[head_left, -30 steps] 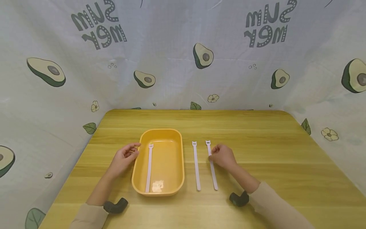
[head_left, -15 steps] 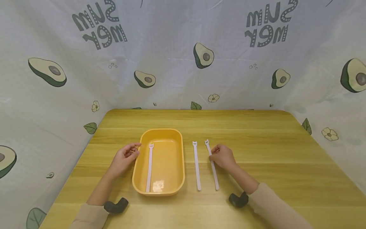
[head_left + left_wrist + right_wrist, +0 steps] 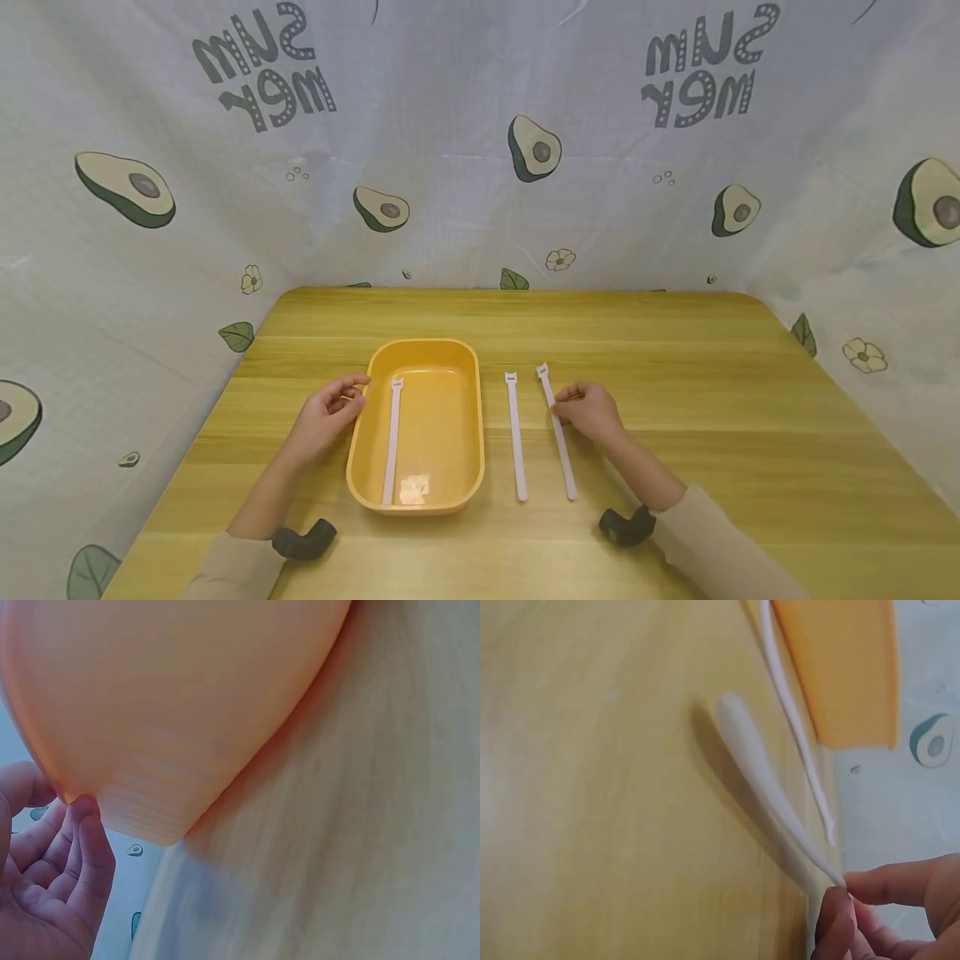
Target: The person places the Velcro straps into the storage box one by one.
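Note:
In the head view, the left hand (image 3: 327,413) touches the near-left side of a yellow tray (image 3: 480,467), its fingertips against the edge; the left wrist view shows those fingertips at the tray wall (image 3: 172,735). One white hook-and-loop cable tie (image 3: 392,442) lies lengthwise inside the tray. To the tray's right, a second cable tie (image 3: 517,442) rests on the table. The right hand (image 3: 590,411) pinches a third cable tie (image 3: 562,454) between thumb and fingers, near its slotted head. In the right wrist view this cable tie (image 3: 757,769) casts a shadow beside it and appears lifted.
The wooden table (image 3: 712,417) spreads out around the tray. A white cloth (image 3: 450,167) printed with avocados hangs behind and at both sides. Dark curved devices sit at the left wrist (image 3: 303,540) and right wrist (image 3: 627,527).
The cable tie under the right hand has tilted slightly, its slotted head shifting a little left and away and its tail slightly right. The left hand and tray have stayed in place.

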The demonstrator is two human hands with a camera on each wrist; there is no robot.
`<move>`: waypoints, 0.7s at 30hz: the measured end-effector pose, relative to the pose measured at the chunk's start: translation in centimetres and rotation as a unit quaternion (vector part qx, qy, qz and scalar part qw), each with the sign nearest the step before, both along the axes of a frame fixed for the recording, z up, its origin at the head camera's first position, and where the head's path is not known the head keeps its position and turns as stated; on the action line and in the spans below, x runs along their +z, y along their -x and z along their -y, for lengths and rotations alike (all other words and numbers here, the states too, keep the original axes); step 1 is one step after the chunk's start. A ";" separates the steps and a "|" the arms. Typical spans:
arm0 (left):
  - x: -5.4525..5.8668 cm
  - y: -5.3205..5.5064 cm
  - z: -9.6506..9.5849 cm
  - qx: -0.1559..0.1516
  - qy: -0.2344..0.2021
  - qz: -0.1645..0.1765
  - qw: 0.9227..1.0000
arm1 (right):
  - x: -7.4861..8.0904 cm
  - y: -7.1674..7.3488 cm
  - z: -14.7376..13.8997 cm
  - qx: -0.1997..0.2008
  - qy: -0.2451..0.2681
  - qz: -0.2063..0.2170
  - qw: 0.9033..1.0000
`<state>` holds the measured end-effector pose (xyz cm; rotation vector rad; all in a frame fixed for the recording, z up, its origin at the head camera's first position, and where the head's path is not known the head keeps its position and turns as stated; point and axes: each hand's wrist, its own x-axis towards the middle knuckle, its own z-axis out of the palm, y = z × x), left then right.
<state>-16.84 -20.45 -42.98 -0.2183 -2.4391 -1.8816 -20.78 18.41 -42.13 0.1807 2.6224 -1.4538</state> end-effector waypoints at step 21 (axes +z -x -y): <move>-0.1 0.0 0.1 -0.003 -0.004 -0.005 1.000 | 1.7 -0.4 1.2 0.007 0.208 0.053 0.977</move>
